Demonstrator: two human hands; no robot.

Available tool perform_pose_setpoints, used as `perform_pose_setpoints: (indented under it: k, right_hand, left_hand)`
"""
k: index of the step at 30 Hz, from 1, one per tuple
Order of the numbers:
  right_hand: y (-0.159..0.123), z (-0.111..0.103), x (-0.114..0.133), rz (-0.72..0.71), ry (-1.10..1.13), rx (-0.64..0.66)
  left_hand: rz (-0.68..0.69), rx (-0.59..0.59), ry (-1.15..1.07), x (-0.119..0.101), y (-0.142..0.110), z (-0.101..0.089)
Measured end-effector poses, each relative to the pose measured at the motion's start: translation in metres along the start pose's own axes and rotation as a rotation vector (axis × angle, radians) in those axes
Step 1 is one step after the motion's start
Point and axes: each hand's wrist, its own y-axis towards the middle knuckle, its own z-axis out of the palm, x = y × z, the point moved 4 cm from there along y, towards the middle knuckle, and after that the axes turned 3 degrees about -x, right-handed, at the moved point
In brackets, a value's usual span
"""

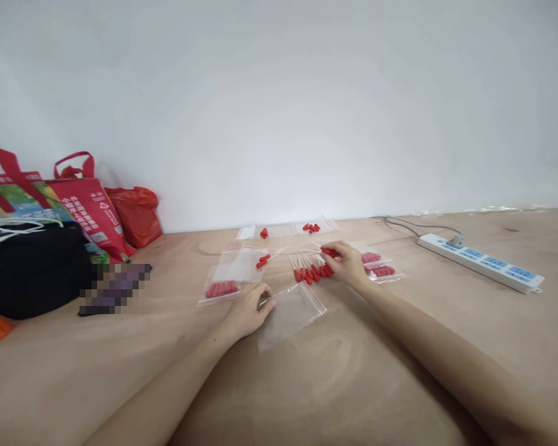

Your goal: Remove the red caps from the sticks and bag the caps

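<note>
My right hand is closed in a pinch on a red-tipped stick, whose thin white shaft points left. Just below it lies a row of similar red-tipped sticks, red ends toward me. My left hand has its fingers curled at the left edge of a clear zip bag, which lies flat in front of me; thumb and forefinger appear to hold its edge. To the left, a filled zip bag shows several red tips. Two loose red-tipped sticks lie between the hands, farther back.
More bags with red pieces lie right of my right hand, others by the wall. A white power strip with a plugged-in cord is at right. Red shopping bags, a black bag and a blurred dark object stand left.
</note>
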Motion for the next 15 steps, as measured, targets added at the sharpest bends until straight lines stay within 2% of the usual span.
perform_pose_setpoints:
  k: [2, 6, 9, 12, 15]
  right_hand:
    - [-0.004, 0.012, 0.007, -0.112, -0.127, 0.011]
    - [-0.012, 0.027, 0.006, -0.13, -0.29, 0.031]
    - [-0.017, 0.033, 0.002, -0.101, -0.384, 0.083]
    - [-0.02, 0.037, 0.0, -0.066, -0.424, 0.13]
    - [-0.019, 0.036, 0.0, -0.042, -0.441, 0.131]
  left_hand:
    - [-0.056, 0.015, -0.014, 0.004, 0.001, 0.002]
    - [-0.105, 0.088, -0.08, 0.008, 0.0, 0.004]
    - [-0.057, 0.087, -0.103, 0.008, -0.001, 0.005]
    - [0.03, 0.04, -0.105, 0.007, 0.001, 0.005]
    - [0.044, -0.018, -0.129, 0.013, 0.004, 0.003]
